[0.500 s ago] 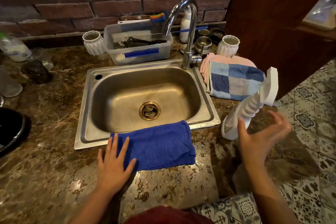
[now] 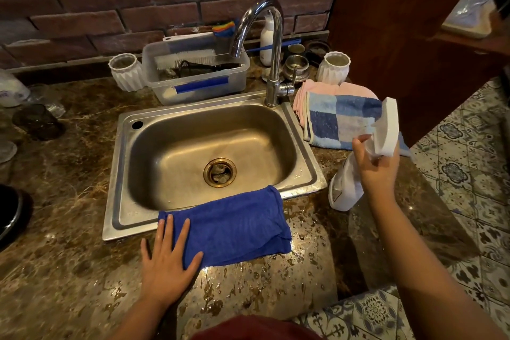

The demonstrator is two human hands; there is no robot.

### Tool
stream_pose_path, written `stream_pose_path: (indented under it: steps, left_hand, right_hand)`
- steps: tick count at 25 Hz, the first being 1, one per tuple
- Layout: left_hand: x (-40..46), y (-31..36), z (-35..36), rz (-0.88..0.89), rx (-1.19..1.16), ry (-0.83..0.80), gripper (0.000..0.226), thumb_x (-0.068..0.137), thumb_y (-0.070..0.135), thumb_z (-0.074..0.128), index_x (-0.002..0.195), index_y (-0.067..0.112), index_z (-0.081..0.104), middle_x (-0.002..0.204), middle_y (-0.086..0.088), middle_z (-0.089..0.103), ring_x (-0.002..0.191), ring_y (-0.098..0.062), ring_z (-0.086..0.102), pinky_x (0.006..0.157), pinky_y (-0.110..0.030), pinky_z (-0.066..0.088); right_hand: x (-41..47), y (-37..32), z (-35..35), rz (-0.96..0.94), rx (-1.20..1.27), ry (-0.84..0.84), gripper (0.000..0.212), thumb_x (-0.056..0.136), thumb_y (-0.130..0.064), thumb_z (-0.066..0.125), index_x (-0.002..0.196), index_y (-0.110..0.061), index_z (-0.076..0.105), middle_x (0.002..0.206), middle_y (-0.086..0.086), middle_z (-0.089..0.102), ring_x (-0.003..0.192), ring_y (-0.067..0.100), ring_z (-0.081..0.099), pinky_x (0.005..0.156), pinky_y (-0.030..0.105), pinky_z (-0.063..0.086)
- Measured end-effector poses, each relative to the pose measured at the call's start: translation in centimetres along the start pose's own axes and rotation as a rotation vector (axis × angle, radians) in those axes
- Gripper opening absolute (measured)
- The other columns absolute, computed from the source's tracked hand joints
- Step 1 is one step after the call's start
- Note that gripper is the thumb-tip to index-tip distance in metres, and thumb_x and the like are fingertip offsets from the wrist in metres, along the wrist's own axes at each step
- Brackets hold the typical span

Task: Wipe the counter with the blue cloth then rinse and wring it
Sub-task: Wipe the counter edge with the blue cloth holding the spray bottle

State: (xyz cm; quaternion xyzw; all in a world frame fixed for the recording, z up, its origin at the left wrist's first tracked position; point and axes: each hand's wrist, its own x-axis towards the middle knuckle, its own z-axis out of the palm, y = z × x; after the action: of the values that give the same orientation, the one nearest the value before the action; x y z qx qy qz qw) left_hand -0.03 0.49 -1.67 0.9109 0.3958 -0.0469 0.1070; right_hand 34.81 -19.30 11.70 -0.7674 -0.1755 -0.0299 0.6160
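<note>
Our left hand [image 2: 165, 265] lies flat on the cloth [image 2: 229, 229] near the sink [image 2: 116, 174]; our right hand [image 2: 379, 165] grips a spray bottle [image 2: 347, 188]; wiping, rinsing and wringing apparently remain

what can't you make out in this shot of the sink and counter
Head view only:
- Spray bottle: the right hand covers its neck; label unreadable.
- Drain: contents too dark.
- Counter under the blue cloth: hidden.
- Dark object: cut by left edge.
</note>
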Motion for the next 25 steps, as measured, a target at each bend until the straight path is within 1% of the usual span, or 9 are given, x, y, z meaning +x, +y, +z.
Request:
stream_pose_path:
  steps: [2,4,6,10,13,15,18,21,25]
  left_hand:
    - [0.0,-0.1,0.1,-0.006,0.008,-0.001,0.084,0.076,0.078,0.002,0.147,0.033,0.006,0.158,-0.001,0.0,0.144,-0.015,-0.008,0.112,-0.058,0.005]
    - [0.0,0.2,0.0,-0.007,0.008,-0.003,0.082,0.077,0.078,0.003,0.147,0.034,0.006,0.158,-0.001,0.002,0.144,-0.015,-0.007,0.111,-0.06,0.006]
    - [0.4,0.6,-0.1,0.008,0.009,0.006,0.08,0.078,0.077,0.004,0.147,0.035,0.006,0.158,-0.001,0.003,0.144,-0.015,-0.006,0.11,-0.062,0.006]
    - [0.2,0.2,-0.4,-0.001,0.022,0.004,0.08,0.078,0.077,0.004,0.147,0.037,0.003,0.157,0.0,0.0,0.143,-0.015,-0.008,0.109,-0.063,0.005]
    - [-0.9,-0.6,-0.2,-0.01,0.025,0.007,0.08,0.078,0.076,0.004,0.147,0.036,0.006,0.157,-0.001,0.001,0.143,-0.015,-0.007,0.108,-0.064,0.006]
    - [-0.4,0.0,-0.4,0.004,0.009,0.008,0.08,0.077,0.077,0.003,0.147,0.036,0.006,0.157,0.0,0.0,0.144,-0.017,-0.005,0.109,-0.064,0.003]
    - [0.1,0.4,-0.6,0.006,0.001,0.009,0.082,0.075,0.078,0.0,0.146,0.038,0.001,0.157,0.001,-0.006,0.144,-0.018,-0.007,0.109,-0.062,-0.004]
    - [-0.2,0.2,-0.4,0.008,-0.007,0.012,0.081,0.075,0.078,0.002,0.146,0.038,-0.002,0.156,0.002,-0.011,0.144,-0.017,-0.011,0.109,-0.06,-0.007]
    - [-0.1,0.4,-0.7,0.001,-0.014,-0.016,0.079,0.077,0.074,0.012,0.144,0.039,-0.007,0.155,0.003,-0.017,0.143,-0.017,-0.017,0.108,-0.06,-0.01]
  right_hand:
    - [-0.1,-0.6,0.8,0.035,0.026,0.004,0.04,0.081,-0.024,0.062,0.114,-0.011,0.044,0.104,0.011,0.052,0.097,0.015,0.054,0.079,0.013,0.047]
    - [-0.5,-2.2,1.3,0.101,-0.006,-0.086,0.037,0.085,-0.013,0.062,0.117,-0.009,0.045,0.1,0.007,0.054,0.094,0.015,0.054,0.076,0.018,0.047]
    - [-1.4,-4.0,1.4,0.138,-0.036,-0.282,0.029,0.085,-0.013,0.062,0.111,-0.014,0.05,0.092,-0.004,0.057,0.087,0.008,0.056,0.072,0.019,0.046]
    - [-5.6,-7.6,2.2,0.323,0.066,-0.673,0.017,0.084,-0.02,0.063,0.1,-0.022,0.058,0.087,0.008,0.066,0.082,0.021,0.066,0.077,0.035,0.054]
    - [-10.4,-7.8,3.4,0.492,0.081,-0.881,0.018,0.085,-0.015,0.061,0.102,-0.022,0.061,0.088,0.017,0.069,0.076,0.02,0.068,0.081,0.036,0.055]
    - [-12.1,-6.9,3.5,0.493,0.045,-0.921,0.023,0.084,-0.015,0.063,0.105,-0.024,0.061,0.098,0.014,0.07,0.083,0.02,0.07,0.083,0.036,0.056]
    - [-13.4,-5.7,4.0,0.528,0.028,-0.908,0.019,0.084,-0.009,0.063,0.097,-0.023,0.064,0.096,0.001,0.07,0.079,0.012,0.068,0.07,0.02,0.056]
    - [-15.2,-4.8,5.0,0.603,-0.025,-0.911,0.011,0.083,-0.014,0.064,0.093,-0.02,0.066,0.093,0.002,0.072,0.075,0.016,0.067,0.068,0.025,0.056]
    - [-16.1,-4.6,6.1,0.697,-0.115,-0.846,0.015,0.084,-0.029,0.063,0.093,-0.018,0.066,0.066,0.001,0.068,0.062,0.009,0.065,0.067,0.024,0.047]
